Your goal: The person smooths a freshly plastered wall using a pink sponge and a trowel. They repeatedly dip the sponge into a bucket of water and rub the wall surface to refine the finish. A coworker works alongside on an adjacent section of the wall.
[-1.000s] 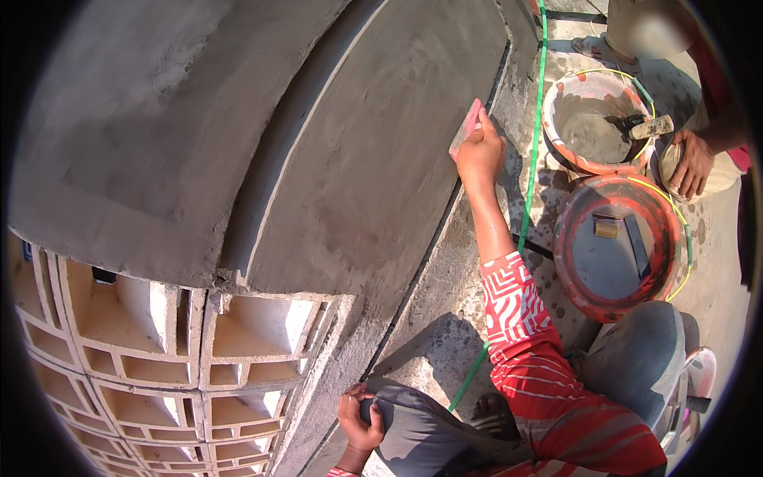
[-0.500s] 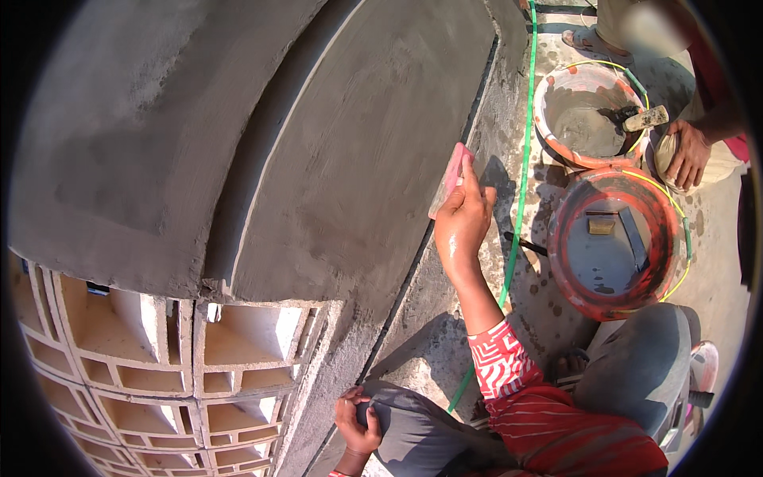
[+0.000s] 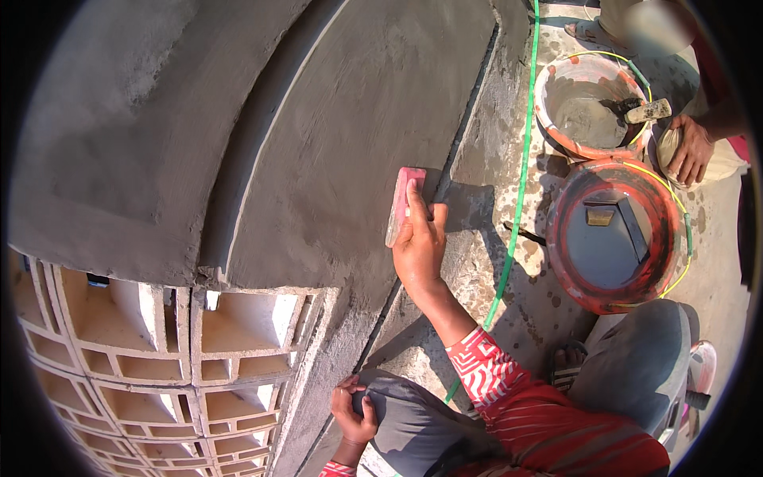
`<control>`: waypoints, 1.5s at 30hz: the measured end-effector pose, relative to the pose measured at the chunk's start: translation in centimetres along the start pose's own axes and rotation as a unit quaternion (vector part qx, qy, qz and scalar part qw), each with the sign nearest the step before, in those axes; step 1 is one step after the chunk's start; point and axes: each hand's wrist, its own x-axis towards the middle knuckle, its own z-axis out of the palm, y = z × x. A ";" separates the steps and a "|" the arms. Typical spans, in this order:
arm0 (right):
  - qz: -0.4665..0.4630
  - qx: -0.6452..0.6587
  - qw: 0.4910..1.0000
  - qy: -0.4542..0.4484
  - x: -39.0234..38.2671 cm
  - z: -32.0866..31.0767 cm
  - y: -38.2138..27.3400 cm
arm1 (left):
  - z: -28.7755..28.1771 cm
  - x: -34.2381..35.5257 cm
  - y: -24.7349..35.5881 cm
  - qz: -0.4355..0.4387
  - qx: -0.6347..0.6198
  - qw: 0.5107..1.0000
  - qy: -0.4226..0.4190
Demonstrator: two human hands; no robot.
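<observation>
My right hand [image 3: 421, 250] is closed around a pink hand float [image 3: 405, 191], its index finger stretched along the back. The float lies against the grey plastered wall [image 3: 342, 159], a little in from the edge where wall meets ledge. What its underside looks like is hidden. My left hand [image 3: 354, 409] rests on my bent knee [image 3: 413, 421], thumb apart from the loosely curved fingers, with no tool in it. A groove [image 3: 246, 143] with a pale edge runs down the plaster left of the float.
Pale openwork blocks [image 3: 246, 326] sit below the plaster. A green hose [image 3: 520, 191] runs along the ground. To the right stand an orange bucket of water with tools [image 3: 560, 238] and a mortar bucket with a handled tool [image 3: 548, 119]. Another person's hand [image 3: 691, 151] is beside them.
My right hand has moved the float left and slightly down, from the wall's edge onto the plaster face. My left hand has stayed on the knee.
</observation>
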 end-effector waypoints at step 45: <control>0.042 -0.039 0.998 -0.012 1.3 0.8 0.0 | 0.3 1.1 -0.8 0.012 0.003 1.000 -0.013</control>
